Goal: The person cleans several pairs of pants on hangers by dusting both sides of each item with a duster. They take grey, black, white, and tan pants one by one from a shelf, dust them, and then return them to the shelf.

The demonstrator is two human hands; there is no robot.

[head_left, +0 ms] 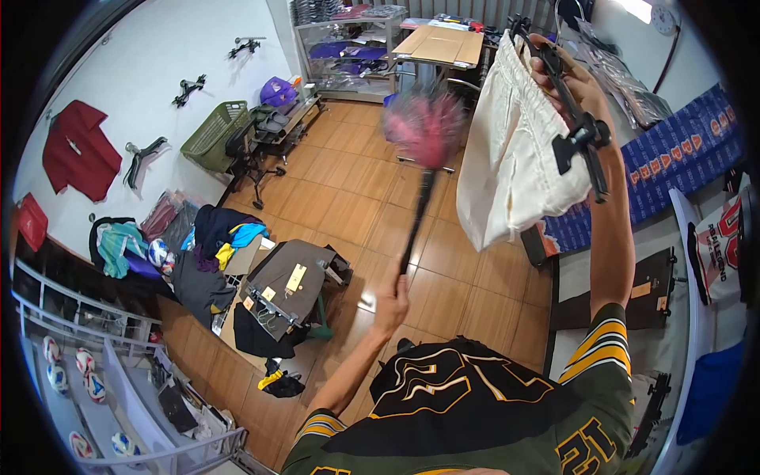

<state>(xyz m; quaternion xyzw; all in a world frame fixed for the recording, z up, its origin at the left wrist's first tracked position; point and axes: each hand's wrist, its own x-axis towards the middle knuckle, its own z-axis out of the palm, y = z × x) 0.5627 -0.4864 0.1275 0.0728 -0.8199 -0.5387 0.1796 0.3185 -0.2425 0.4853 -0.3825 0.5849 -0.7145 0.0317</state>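
Observation:
My left hand (pixel 392 305) is closed round the black handle of a feather duster (pixel 420 210). The duster's pink and grey head points up and is smeared by motion. Raised at the upper right, my right hand (pixel 576 81) grips a black clip hanger (pixel 580 127). From the hanger's clips hang off-white shorts (pixel 507 150) with a gathered waistband. The duster head is just left of the shorts; a gap shows between them.
A stool (pixel 289 277) with folded dark trousers stands at left, beside piled clothes (pixel 222 237). A green basket (pixel 215 134) stands by the left wall. Glass shelves (pixel 348 51) and a cardboard-topped table (pixel 440 45) are at the back. A blue printed banner (pixel 677 154) lies along the right.

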